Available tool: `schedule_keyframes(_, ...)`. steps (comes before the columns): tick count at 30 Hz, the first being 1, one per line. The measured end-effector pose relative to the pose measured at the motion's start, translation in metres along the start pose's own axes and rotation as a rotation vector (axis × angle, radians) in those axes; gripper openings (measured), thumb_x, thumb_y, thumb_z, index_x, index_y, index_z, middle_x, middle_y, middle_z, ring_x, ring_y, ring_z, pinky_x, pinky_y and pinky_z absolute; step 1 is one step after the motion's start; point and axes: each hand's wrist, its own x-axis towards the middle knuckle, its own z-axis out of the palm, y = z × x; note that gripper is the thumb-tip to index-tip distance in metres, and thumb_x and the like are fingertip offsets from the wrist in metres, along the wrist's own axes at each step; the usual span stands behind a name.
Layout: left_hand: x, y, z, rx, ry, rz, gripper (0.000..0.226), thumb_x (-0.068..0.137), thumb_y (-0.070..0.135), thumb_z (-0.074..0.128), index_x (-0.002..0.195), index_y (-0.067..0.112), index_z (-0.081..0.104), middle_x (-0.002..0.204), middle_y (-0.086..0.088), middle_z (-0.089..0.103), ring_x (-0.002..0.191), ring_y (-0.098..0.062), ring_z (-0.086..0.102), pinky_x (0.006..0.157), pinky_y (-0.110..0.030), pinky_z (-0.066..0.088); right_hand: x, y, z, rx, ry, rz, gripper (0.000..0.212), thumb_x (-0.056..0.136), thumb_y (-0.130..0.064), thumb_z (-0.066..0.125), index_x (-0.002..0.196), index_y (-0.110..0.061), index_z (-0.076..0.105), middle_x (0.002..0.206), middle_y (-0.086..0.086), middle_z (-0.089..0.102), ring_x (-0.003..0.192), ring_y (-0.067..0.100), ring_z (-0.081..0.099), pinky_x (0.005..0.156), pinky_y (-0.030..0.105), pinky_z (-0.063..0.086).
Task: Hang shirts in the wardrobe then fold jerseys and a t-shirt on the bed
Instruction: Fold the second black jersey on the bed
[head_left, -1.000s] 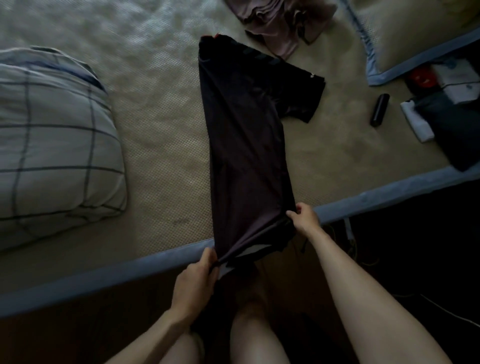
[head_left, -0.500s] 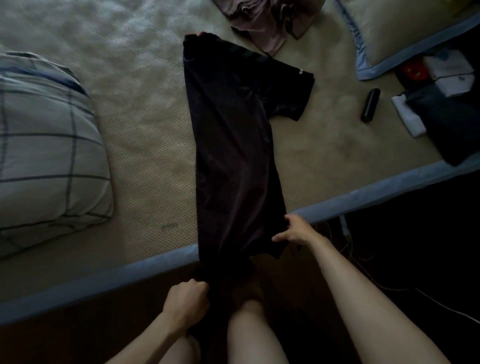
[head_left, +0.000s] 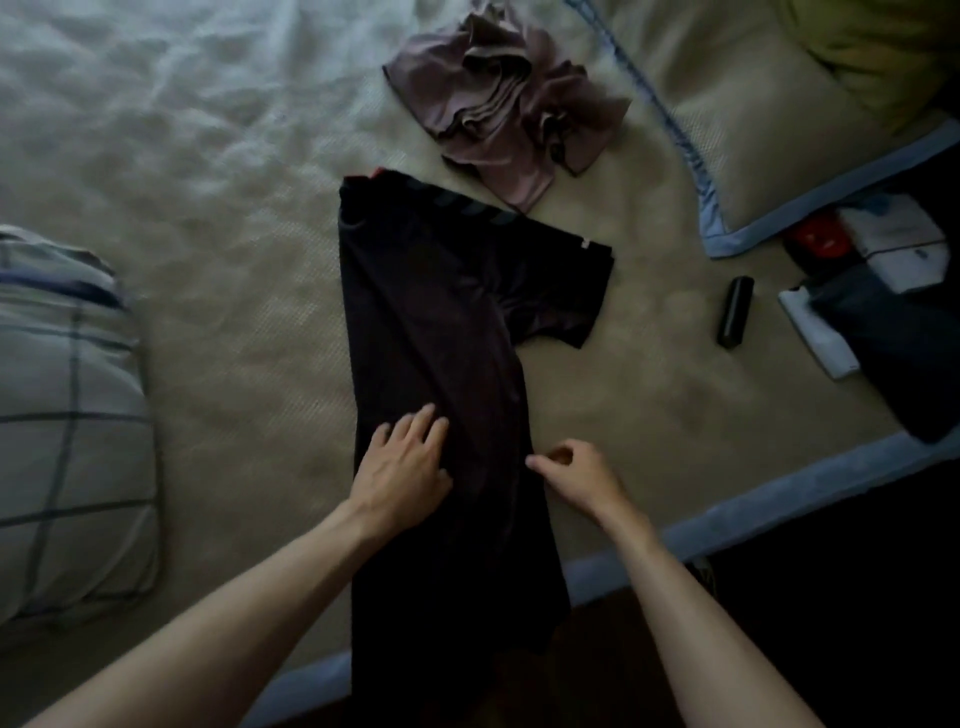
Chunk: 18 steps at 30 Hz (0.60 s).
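Note:
A black jersey (head_left: 426, 322) lies lengthwise on the bed (head_left: 234, 291), folded in half along its length, one sleeve sticking out to the right. Its hem hangs over the bed's blue front edge. My left hand (head_left: 405, 467) lies flat on the lower part of the jersey with fingers spread. My right hand (head_left: 576, 473) hovers at the jersey's right edge with fingers loosely curled; whether it touches the cloth is unclear. A crumpled mauve garment (head_left: 498, 124) lies beyond the jersey's collar.
A plaid pillow (head_left: 67, 415) fills the left side. A beige pillow with blue trim (head_left: 753, 130) lies at the far right. A black cylinder (head_left: 733, 310) rests on the bed right of the sleeve. White and dark folded items (head_left: 852, 312) are piled at the right edge.
Both hands let go of the jersey's hem and moved up onto the bed. The left hand now lies flat on the jersey; the view moved in closer over the bed.

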Motion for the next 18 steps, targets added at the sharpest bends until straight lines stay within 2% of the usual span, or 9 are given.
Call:
schedule_keyframes(1,0.027,-0.002,-0.005,0.012,-0.019,-0.004,0.071,0.093,0.043,0.05,0.155,0.016,0.03,0.165,-0.009,0.022,0.15,-0.028,0.029,0.12,-0.05,0.026,0.019,-0.013,-0.003,0.284,0.023,0.021,0.045,0.075,-0.055,0.077,0.091,-0.014,0.069,0.087,0.003,0.073,0.085,0.022,0.068,0.077,0.032,0.055)
schedule_keyframes(3,0.081,-0.005,-0.011,0.024,-0.038,-0.015,0.074,0.099,0.05,0.037,0.161,0.02,0.01,0.169,-0.005,0.0,0.156,-0.028,0.007,0.124,-0.053,0.008,0.052,-0.045,-0.012,0.852,-0.052,0.107,0.03,0.088,-0.04,0.069,0.1,-0.012,0.067,0.095,0.007,0.074,0.091,0.022,0.069,0.081,0.031,0.054)
schedule_keyframes(5,0.133,-0.008,-0.016,0.033,0.01,-0.029,0.073,0.097,0.054,0.023,0.161,0.023,0.005,0.169,-0.005,-0.006,0.156,-0.028,0.0,0.124,-0.054,0.001,0.087,-0.075,-0.023,1.322,-0.109,0.138,0.029,0.093,-0.032,0.062,0.112,-0.011,0.065,0.11,0.011,0.071,0.102,0.022,0.067,0.088,0.031,0.051)
schedule_keyframes(7,0.178,-0.009,-0.021,0.031,0.058,-0.054,0.078,0.09,0.056,0.008,0.161,0.023,0.005,0.169,-0.005,-0.005,0.156,-0.028,0.001,0.123,-0.054,0.0,0.111,-0.105,-0.029,1.581,-0.127,0.116,0.03,0.094,-0.032,0.061,0.112,-0.01,0.068,0.113,0.014,0.07,0.101,0.025,0.066,0.088,0.033,0.051)
schedule_keyframes(9,0.212,-0.011,-0.027,0.007,0.099,-0.067,0.079,0.089,0.055,0.004,0.161,0.022,0.007,0.169,-0.005,0.0,0.156,-0.026,0.002,0.123,-0.053,-0.001,0.124,-0.132,-0.031,1.747,-0.145,0.105,0.036,0.092,-0.037,0.063,0.113,-0.01,0.071,0.114,0.016,0.072,0.104,0.029,0.068,0.09,0.038,0.051)
schedule_keyframes(11,0.238,-0.008,-0.03,0.007,0.143,-0.049,0.073,0.093,0.052,0.01,0.161,0.024,0.01,0.169,-0.004,0.003,0.156,-0.023,0.003,0.123,-0.051,-0.004,0.135,-0.146,-0.034,1.846,-0.102,0.111,0.039,0.09,-0.04,0.064,0.117,-0.012,0.07,0.113,0.015,0.074,0.109,0.032,0.067,0.091,0.042,0.05)
schedule_keyframes(13,0.263,-0.007,-0.029,-0.013,0.141,-0.034,0.066,0.1,0.051,0.018,0.161,0.03,0.006,0.17,-0.001,-0.001,0.156,-0.02,-0.002,0.123,-0.051,-0.009,0.141,-0.155,-0.04,1.852,-0.023,0.189,0.031,0.088,-0.037,0.067,0.109,-0.014,0.069,0.106,0.015,0.075,0.105,0.032,0.065,0.091,0.043,0.049)
schedule_keyframes(15,0.286,-0.008,-0.026,-0.02,0.145,-0.065,0.062,0.104,0.051,0.02,0.16,0.034,0.001,0.169,0.001,-0.006,0.156,-0.018,-0.007,0.123,-0.053,-0.013,0.152,-0.16,-0.044,1.826,0.062,0.32,0.025,0.087,-0.034,0.07,0.102,-0.015,0.066,0.106,0.015,0.068,0.103,0.032,0.061,0.099,0.046,0.045)
schedule_keyframes(18,0.306,-0.012,-0.013,0.029,0.151,-0.098,0.061,0.105,0.052,0.015,0.159,0.036,-0.01,0.168,0.002,-0.015,0.155,-0.017,-0.014,0.121,-0.055,-0.014,0.163,-0.162,-0.051,1.806,0.115,0.307,0.026,0.091,-0.03,0.065,0.112,-0.014,0.066,0.112,0.013,0.063,0.102,0.03,0.06,0.103,0.046,0.041)
